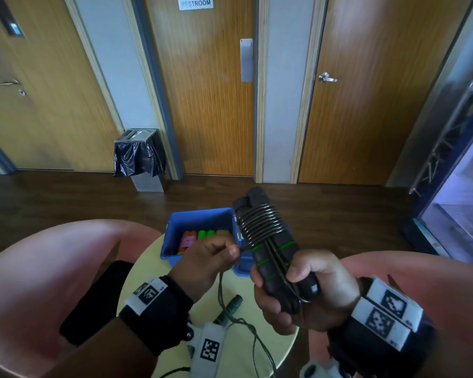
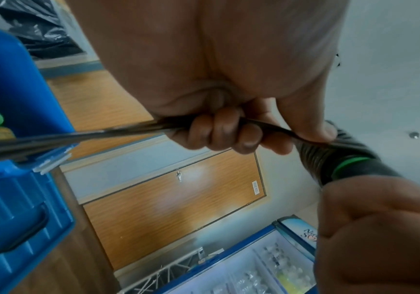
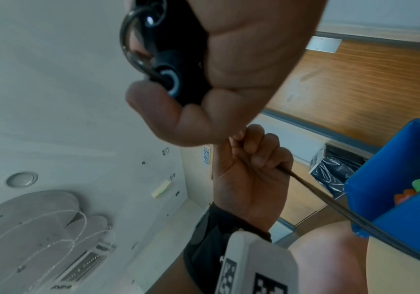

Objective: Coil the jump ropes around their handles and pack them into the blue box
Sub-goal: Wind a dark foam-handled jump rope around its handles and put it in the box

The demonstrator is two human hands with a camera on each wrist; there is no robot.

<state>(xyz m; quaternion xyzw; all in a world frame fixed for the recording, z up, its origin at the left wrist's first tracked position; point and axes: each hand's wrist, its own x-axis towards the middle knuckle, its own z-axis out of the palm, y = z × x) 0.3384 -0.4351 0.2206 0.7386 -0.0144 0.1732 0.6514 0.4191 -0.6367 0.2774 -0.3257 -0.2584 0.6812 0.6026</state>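
Right hand: the right hand (image 1: 298, 293) is wrapped around the lower ends of a pair of black handles (image 1: 273, 257) with green rings, thumb pressed across their front, holding them tilted up and away.
Coil: black rope (image 1: 261, 223) is wound in tight turns around the upper half of the handles, above the right hand's fingers; a loop of it curls out below the handle ends by the palm.
Left hand: the left hand (image 1: 208, 260), just left of the handles, pinches the free length of rope between thumb and curled fingers; the rope runs taut from the pinch to the coil and hangs loose below the hand.
Blue box: the blue box (image 1: 175, 227) sits open beyond both hands on the yellow table (image 1: 145, 266), with orange, pink and green handles inside.
Second rope: another green-ringed handle (image 1: 230, 306) lies on the table below the hands, its cord trailing toward the person.
Surroundings: pink chairs (image 1: 52, 268) flank the table.
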